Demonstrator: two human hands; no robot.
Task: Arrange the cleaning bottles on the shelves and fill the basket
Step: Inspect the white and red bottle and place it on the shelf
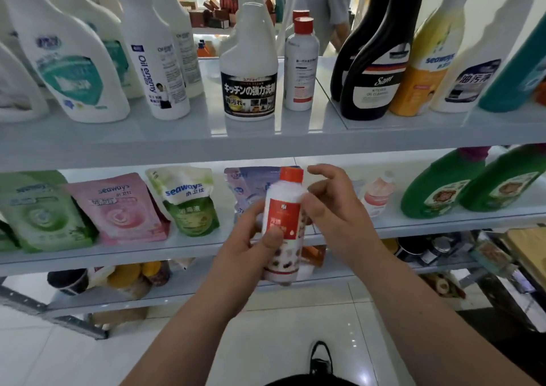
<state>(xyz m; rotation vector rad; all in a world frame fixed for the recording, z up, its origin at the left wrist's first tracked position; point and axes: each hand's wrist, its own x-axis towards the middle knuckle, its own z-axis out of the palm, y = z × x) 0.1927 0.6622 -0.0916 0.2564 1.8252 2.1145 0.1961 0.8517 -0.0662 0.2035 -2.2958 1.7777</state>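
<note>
In front of the middle shelf I hold a small white bottle (284, 205) with a red cap and a red label, upright. My left hand (251, 239) grips its lower half, thumb across the label. My right hand (335, 208) is beside its upper part; the thumb touches the bottle's side and the fingers are lifted off, loosely bent. Two matching red-capped bottles (301, 66) stand on the top shelf (266, 140), next to a white bottle with a black Japanese label (249, 69). No basket is in view.
The top shelf also carries white spray-type bottles (71, 60) at left and black bottles (375, 60), a yellow one and a teal one at right. The middle shelf (183, 248) holds refill pouches (118, 208), a pink bottle (379, 193) and green jugs (437, 184). A person stands behind the shelving.
</note>
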